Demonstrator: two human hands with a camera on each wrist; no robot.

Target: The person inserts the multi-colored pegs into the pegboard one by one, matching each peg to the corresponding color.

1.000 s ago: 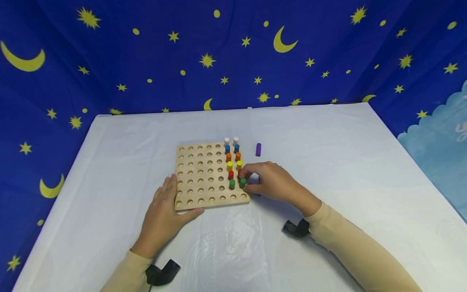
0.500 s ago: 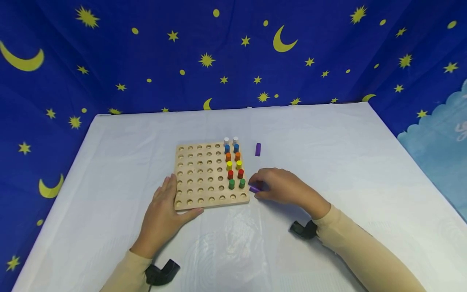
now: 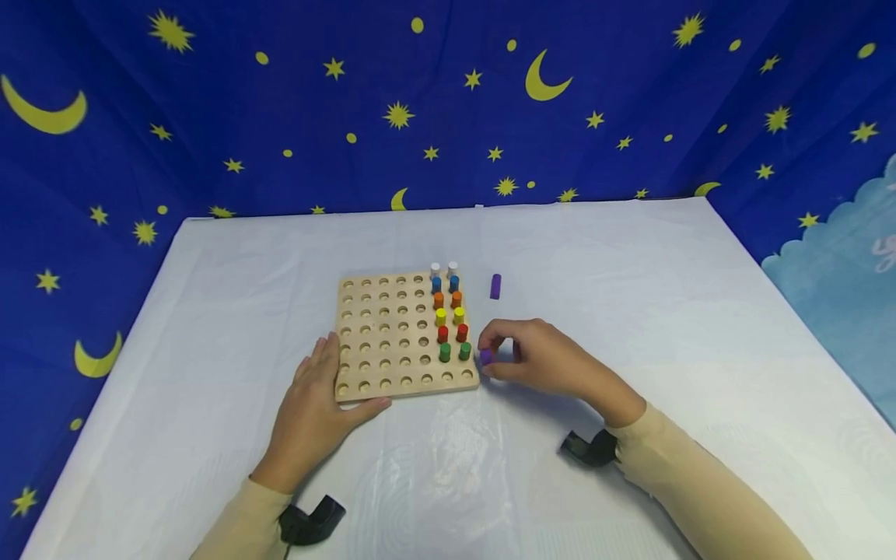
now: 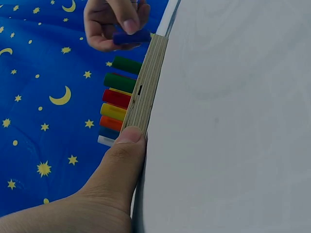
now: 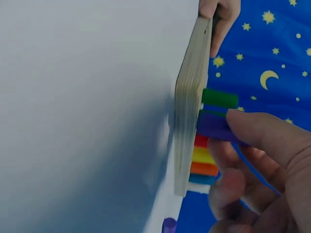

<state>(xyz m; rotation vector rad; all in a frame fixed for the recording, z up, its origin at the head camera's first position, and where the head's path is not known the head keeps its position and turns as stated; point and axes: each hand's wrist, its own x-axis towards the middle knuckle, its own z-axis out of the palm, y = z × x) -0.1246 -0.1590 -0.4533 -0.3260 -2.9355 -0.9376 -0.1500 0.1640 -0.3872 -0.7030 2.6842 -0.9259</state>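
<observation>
My right hand pinches a purple peg between thumb and fingertips, just off the right side of a wooden pegboard. The right wrist view has this purple peg in front of the other pegs. Along the board's left side lie the straight fingers of my left hand, its thumb against the front edge. Two columns of pegs stand upright at the board's right, in pairs: white, blue, orange, yellow, red and green. The front row holes are bare.
Another purple peg lies on the white-covered table, right of the board's far corner. A black wrist mount sits below the right wrist, another mount by the left. A blue curtain with stars and moons hangs behind.
My right hand has left the green peg and moved right, picking up a purple peg from beside the board and tilting it more upright. My left hand stays in place.
</observation>
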